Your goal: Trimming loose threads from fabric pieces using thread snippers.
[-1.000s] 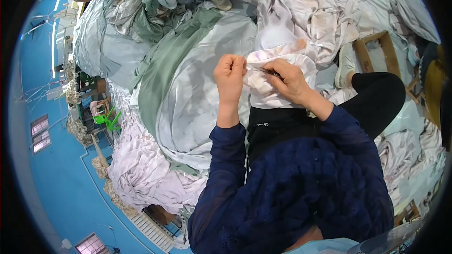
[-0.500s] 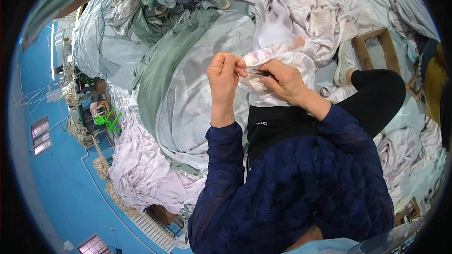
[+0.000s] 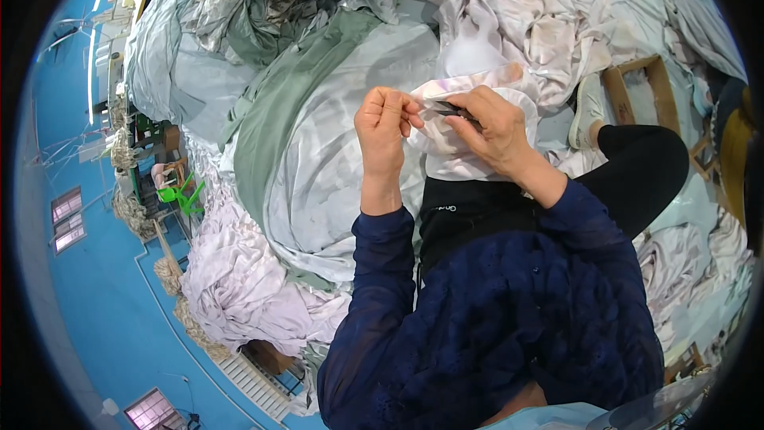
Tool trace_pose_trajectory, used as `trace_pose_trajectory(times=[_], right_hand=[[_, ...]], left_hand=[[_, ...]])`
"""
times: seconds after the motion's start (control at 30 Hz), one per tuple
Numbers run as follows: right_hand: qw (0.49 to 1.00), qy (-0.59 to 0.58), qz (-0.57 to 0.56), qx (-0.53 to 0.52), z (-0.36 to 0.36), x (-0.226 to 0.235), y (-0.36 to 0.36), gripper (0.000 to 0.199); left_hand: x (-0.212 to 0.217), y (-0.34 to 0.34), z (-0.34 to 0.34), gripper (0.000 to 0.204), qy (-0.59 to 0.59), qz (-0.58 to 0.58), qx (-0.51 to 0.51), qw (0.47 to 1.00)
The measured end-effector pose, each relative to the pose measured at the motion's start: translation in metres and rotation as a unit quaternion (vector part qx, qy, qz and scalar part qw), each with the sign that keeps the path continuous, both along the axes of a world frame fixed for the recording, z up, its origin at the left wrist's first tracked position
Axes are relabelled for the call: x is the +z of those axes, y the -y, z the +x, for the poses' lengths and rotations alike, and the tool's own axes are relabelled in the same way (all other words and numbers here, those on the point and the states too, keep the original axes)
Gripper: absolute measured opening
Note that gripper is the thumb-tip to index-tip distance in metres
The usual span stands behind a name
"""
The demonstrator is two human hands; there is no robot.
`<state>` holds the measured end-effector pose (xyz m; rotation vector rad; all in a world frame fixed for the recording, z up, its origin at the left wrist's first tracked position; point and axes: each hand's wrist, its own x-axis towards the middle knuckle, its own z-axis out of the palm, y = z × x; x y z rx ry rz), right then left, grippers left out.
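Observation:
A white cloth with a faint pink and orange pattern [image 3: 469,161] lies over my lap and runs up into the heap beyond. My left hand [image 3: 384,118] has its fingers curled together at the cloth's left edge, pinching it; the fingertips partly hide the pinched spot. In my right hand [image 3: 501,129] is a small pair of dark thread snips [image 3: 455,110], the blades pointing left toward the left fingertips. The snips sit just above the cloth, close to its edge. My right fingers wrap round their handles.
Loose pale fabric [image 3: 342,151] with a green band [image 3: 267,127] spreads to the left. Crumpled white cloth [image 3: 549,24] is piled ahead. An open cardboard box [image 3: 660,95] stands beyond my shoe at the right. Far left is a green plastic chair [image 3: 185,196].
The snips have tilted and show more of their dark body now. My right hand has shifted slightly, while my left keeps its pinch. The whole view has moved a little.

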<state>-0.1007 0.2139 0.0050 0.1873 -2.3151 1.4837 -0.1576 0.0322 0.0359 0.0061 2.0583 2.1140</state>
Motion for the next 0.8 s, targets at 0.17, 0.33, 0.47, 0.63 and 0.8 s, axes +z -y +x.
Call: trace_pose_trajectory(times=[0.17, 0.33, 0.47, 0.63, 0.8], right_hand=[[0.999, -0.02, 0.032, -0.021, -0.005, 0.01, 0.0, 0.021], [0.996, -0.045, 0.065, -0.028, -0.01, 0.014, -0.001, 0.02], [0.993, -0.056, 0.094, -0.032, -0.01, 0.014, 0.001, 0.02], [0.989, -0.059, 0.13, -0.04, -0.007, 0.018, 0.003, 0.019], [0.983, -0.07, 0.164, -0.048, -0.006, 0.023, 0.003, 0.019]], left_hand=[[0.004, -0.001, 0.001, 0.02, -0.008, -0.005, -0.014, 1.0], [0.007, -0.002, 0.005, 0.021, -0.005, -0.008, -0.02, 1.0], [0.007, -0.001, 0.007, 0.022, -0.01, -0.013, -0.026, 1.0], [0.01, -0.004, 0.01, 0.021, -0.025, -0.026, -0.044, 0.998], [0.009, -0.006, 0.012, 0.021, -0.032, -0.021, -0.06, 0.997]])
